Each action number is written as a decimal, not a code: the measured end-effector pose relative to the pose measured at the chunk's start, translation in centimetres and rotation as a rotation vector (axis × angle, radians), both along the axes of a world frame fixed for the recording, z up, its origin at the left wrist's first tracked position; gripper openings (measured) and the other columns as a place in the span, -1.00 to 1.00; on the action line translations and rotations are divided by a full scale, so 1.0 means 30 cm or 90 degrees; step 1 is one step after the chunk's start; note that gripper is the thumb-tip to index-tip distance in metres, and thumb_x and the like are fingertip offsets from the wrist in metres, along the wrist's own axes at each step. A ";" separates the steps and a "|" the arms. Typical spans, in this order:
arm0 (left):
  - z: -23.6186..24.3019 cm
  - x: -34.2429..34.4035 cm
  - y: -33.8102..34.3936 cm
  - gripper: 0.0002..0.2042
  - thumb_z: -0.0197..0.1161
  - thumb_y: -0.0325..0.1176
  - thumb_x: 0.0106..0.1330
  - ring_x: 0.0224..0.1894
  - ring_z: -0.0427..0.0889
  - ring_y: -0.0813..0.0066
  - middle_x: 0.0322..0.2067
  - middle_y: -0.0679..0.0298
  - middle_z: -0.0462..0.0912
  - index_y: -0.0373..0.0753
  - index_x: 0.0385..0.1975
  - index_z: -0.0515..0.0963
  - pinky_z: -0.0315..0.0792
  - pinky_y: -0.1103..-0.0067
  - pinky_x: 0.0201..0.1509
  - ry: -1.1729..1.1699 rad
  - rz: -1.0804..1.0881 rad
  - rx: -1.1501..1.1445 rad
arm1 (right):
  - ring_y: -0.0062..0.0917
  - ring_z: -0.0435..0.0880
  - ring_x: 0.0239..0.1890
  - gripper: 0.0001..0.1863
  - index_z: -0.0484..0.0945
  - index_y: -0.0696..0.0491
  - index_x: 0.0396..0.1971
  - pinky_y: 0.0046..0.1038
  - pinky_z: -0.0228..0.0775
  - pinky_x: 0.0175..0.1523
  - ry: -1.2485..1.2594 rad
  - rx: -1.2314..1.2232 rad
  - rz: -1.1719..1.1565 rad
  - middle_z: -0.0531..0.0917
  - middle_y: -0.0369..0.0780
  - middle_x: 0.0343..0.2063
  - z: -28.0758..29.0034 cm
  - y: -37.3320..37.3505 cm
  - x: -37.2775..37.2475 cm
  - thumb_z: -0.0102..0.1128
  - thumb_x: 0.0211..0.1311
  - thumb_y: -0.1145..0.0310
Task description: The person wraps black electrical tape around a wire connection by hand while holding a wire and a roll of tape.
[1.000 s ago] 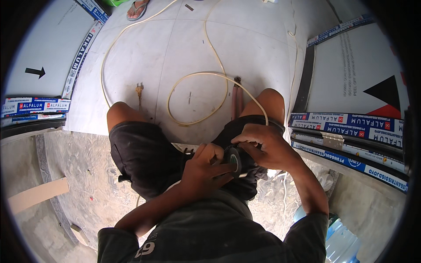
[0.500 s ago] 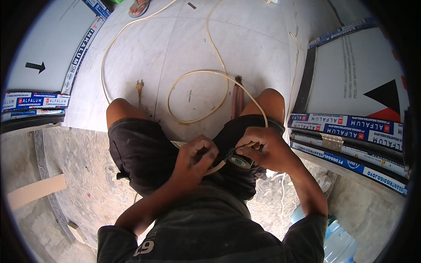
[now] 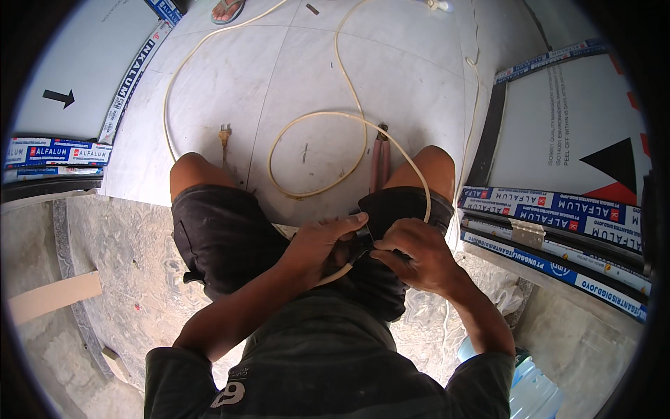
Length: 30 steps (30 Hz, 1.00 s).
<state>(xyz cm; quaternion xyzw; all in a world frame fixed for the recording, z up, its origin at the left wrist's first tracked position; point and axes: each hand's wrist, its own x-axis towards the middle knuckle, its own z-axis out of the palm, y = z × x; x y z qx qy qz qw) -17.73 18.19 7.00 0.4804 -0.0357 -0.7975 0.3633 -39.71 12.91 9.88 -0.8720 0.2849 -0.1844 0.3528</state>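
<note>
Both of my hands meet over my lap, above the dark shorts. My left hand (image 3: 322, 244) is closed, thumb stretched along the top, round a dark, shiny piece that looks like a roll of black tape (image 3: 366, 233). My right hand (image 3: 417, 255) pinches close beside it at a dark-wrapped joint (image 3: 361, 253) in the cable. A cream cable (image 3: 333, 278) runs from this joint down under my left wrist. Its other stretch (image 3: 412, 166) climbs from the floor over my right thigh to my right hand. My fingers hide most of the joint.
Beyond my knees a cable plug (image 3: 225, 134) and pink-handled pliers (image 3: 380, 159) lie on the pale tiles. Wrapped frames with panels stand at left (image 3: 59, 155) and right (image 3: 551, 202). A blue plastic bottle (image 3: 534, 391) is at lower right. Someone's sandalled foot (image 3: 227, 10) shows far off.
The tape roll with its pale label face hung under my right hand; that face is now out of sight. My left hand has moved right and forward, and my right hand has turned inward beside it.
</note>
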 end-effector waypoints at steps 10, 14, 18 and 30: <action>0.029 0.046 0.120 -0.78 0.67 -0.19 0.08 -0.51 0.44 0.56 -0.59 0.46 0.50 -0.07 -0.47 0.72 0.35 0.55 -0.40 -0.458 -0.139 -0.707 | -0.20 0.79 -0.22 -0.78 0.71 0.12 -0.03 -0.26 0.58 -0.12 0.090 0.191 -0.050 0.75 -0.09 -0.28 0.061 -0.070 0.037 0.34 0.36 0.49; 0.014 0.009 0.138 -0.71 0.68 -0.19 -0.12 -0.39 0.47 0.50 -0.44 0.48 0.52 -0.01 -0.38 0.77 0.36 0.55 -0.37 -0.715 -0.161 -0.916 | -0.47 0.76 -0.30 -0.81 0.75 0.10 -0.08 -0.47 0.54 -0.19 0.035 0.263 -0.067 0.72 -0.19 -0.36 0.051 -0.071 0.035 0.39 0.34 0.53; 0.004 0.003 0.147 -0.65 0.69 -0.19 -0.12 -0.32 0.50 0.44 -0.34 0.50 0.47 0.01 -0.27 0.79 0.36 0.45 -0.35 -0.856 -0.219 -0.991 | -0.42 0.78 -0.30 -0.86 0.77 0.13 -0.19 -0.42 0.57 -0.17 0.106 0.349 -0.090 0.75 -0.18 -0.36 0.062 -0.078 0.044 0.46 0.30 0.43; 0.020 0.065 0.062 -0.58 0.31 -0.01 0.54 -0.49 0.52 0.68 -0.46 0.39 0.64 -0.36 -0.22 0.70 0.47 0.63 -0.31 -0.194 -0.202 -0.176 | -0.47 0.62 -0.52 -0.79 0.82 0.06 -0.18 -0.40 0.37 -0.45 0.003 0.184 -0.029 0.65 -0.22 -0.50 0.027 -0.060 0.029 0.58 0.17 0.44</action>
